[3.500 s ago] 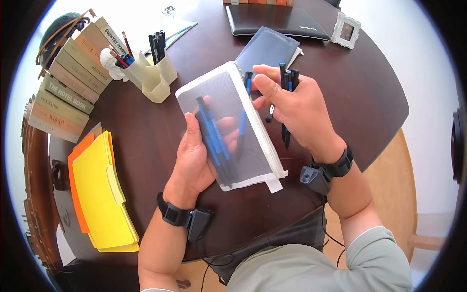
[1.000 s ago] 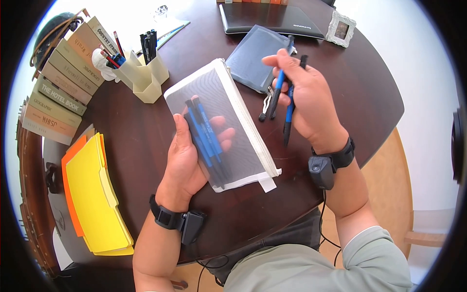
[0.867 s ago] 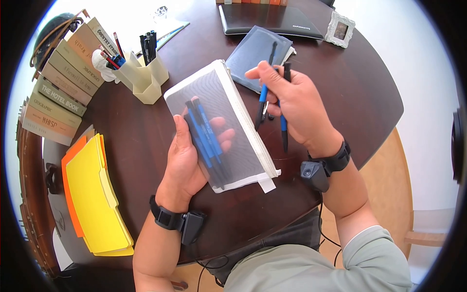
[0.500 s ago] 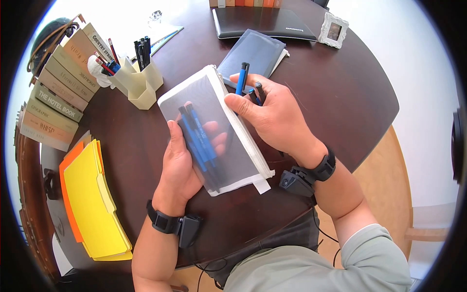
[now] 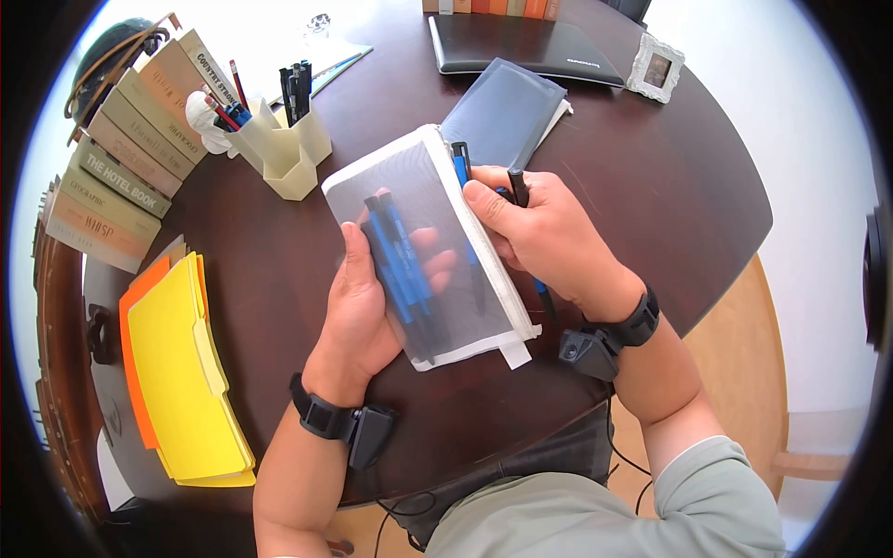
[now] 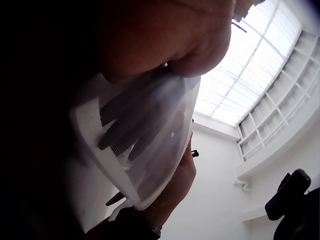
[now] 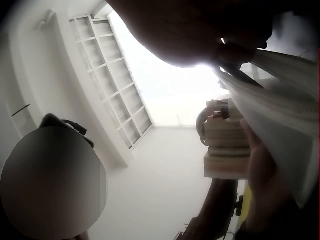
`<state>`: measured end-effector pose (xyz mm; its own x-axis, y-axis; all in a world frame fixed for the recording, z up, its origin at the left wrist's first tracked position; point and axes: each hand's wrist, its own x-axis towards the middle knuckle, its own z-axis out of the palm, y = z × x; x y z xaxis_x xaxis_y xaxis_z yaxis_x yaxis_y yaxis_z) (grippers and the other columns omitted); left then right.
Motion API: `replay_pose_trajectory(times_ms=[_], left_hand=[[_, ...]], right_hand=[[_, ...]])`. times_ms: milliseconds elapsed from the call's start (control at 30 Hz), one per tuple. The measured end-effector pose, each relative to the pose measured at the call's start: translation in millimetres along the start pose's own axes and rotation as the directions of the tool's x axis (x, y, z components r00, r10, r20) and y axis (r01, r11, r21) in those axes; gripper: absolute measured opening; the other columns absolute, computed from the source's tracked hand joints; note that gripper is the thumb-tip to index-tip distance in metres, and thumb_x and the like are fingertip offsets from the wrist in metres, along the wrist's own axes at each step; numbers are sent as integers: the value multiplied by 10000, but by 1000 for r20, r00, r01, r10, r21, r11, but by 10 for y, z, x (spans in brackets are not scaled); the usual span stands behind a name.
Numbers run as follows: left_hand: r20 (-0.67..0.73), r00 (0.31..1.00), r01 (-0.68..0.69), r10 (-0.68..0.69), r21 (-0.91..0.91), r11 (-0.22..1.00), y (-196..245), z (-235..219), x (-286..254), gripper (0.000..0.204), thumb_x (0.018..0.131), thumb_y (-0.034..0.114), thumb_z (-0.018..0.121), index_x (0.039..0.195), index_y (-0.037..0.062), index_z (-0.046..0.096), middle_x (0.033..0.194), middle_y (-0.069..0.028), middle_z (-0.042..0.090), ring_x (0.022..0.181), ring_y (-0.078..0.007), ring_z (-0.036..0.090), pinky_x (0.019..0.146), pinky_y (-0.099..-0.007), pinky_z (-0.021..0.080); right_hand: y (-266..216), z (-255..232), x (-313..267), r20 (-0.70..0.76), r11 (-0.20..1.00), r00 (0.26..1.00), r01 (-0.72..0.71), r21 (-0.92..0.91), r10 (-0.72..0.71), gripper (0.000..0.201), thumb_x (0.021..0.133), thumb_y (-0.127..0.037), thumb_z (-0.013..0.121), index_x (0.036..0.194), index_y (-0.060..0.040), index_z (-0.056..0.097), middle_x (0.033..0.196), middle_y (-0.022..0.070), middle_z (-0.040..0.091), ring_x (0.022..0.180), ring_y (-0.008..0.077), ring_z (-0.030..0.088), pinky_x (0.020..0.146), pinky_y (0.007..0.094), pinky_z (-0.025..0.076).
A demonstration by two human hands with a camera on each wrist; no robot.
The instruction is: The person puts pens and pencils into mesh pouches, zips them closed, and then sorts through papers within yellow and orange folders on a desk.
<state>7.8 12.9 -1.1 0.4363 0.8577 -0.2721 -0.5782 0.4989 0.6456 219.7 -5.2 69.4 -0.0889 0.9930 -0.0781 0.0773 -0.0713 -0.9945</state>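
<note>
Your left hand [image 5: 367,302] grips the mesh zip pouch [image 5: 430,246] from beneath at the centre of the head view, fingers curled up behind the mesh, thumb along its left edge. Two blue pens [image 5: 402,270] already lie inside, seen through the fabric against your fingers.

Your right hand [image 5: 539,232] has come in from the right — a second ago it hung over the dark pouch [image 5: 507,112] in the upper middle of the frame, sorting a small bundle of pens well clear of the opening. Now it sits against the white zip edge, and one blue pen [image 5: 462,172] has its lower end past that edge and inside the mesh, while its top end pokes out at the upper end of the zip. The grip is clenched on the pens: thumb and fingers pinch the entering one, and a black pen [image 5: 517,184] stands up from the fist, with another tip showing below the hand.

So the third pen is going in, partly seated, not yet let go. The pouch stays in hand, lifted just above the dark table [image 5: 651,177]. The wrist views show only the mesh close up; nothing more can be told from them.
</note>
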Motion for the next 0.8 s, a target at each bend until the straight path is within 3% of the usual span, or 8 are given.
replay_pose_trajectory(times_ms=[100, 200, 300, 433, 500, 600, 800], left_hand=[[-3, 1000, -8, 8, 23, 1000, -3, 9, -1, 691, 1045, 633, 365, 1552, 164, 373, 1257, -145, 653, 1133, -328, 690, 944, -452, 610], [18, 1000, 7, -7, -13, 1000, -18, -51, 26, 687, 1043, 636, 365, 1539, 160, 382, 1252, -143, 654, 1133, -327, 691, 946, -453, 609], [20, 999, 27, -26, -55, 998, -23, -19, 30, 678, 1042, 637, 368, 1529, 164, 389, 1247, -133, 656, 1131, -324, 693, 941, -450, 609], [24, 999, 38, -36, -65, 997, -9, 15, 9, 669, 1044, 632, 372, 1536, 178, 383, 1232, -109, 660, 1102, -299, 699, 934, -444, 608], [107, 994, -4, 8, -40, 999, -17, 3, 16, 667, 1046, 625, 378, 1542, 180, 378, 1240, -96, 654, 1085, -276, 697, 929, -440, 609], [123, 992, -38, 38, -6, 999, -19, 37, 13, 661, 1049, 611, 391, 1549, 180, 372, 1257, -82, 642, 1068, -244, 692, 922, -432, 612], [131, 990, -43, 42, 6, 999, -20, 47, 10, 655, 1053, 588, 412, 1563, 179, 364, 1271, -69, 631, 1078, -221, 685, 914, -422, 615]], right_hand=[[8, -28, 10, 36, 992, 998, -64, 112, 61, 262, 1067, -202, 583, 1183, -3, 709, 791, -43, 614, 678, 39, 519, 589, 240, 441], [42, 25, 18, -21, 996, 999, 38, 87, -36, 271, 1054, -167, 592, 1237, 15, 675, 811, -21, 638, 685, 38, 531, 599, 232, 453], [49, 42, 34, -87, 999, 996, 36, 15, -35, 297, 1026, -136, 629, 1267, 36, 644, 830, 1, 669, 700, 45, 580, 623, 234, 487], [17, 47, 19, -1, 997, 998, 55, -57, -55, 248, 975, -135, 698, 1165, 24, 700, 867, 30, 717, 724, 75, 648, 659, 258, 528], [113, 44, 57, 50, 988, 992, 118, -98, -113, 223, 950, -145, 730, 1101, 19, 726, 870, 40, 734, 732, 91, 668, 669, 270, 538], [97, 66, 37, 144, 998, 988, 53, -31, -48, 233, 938, -164, 738, 1081, 20, 751, 849, 57, 740, 733, 102, 670, 682, 280, 543], [79, 71, 9, 139, 995, 988, 76, -67, -66, 325, 942, -173, 716, 1198, 26, 738, 823, 65, 735, 737, 108, 673, 698, 270, 542]])
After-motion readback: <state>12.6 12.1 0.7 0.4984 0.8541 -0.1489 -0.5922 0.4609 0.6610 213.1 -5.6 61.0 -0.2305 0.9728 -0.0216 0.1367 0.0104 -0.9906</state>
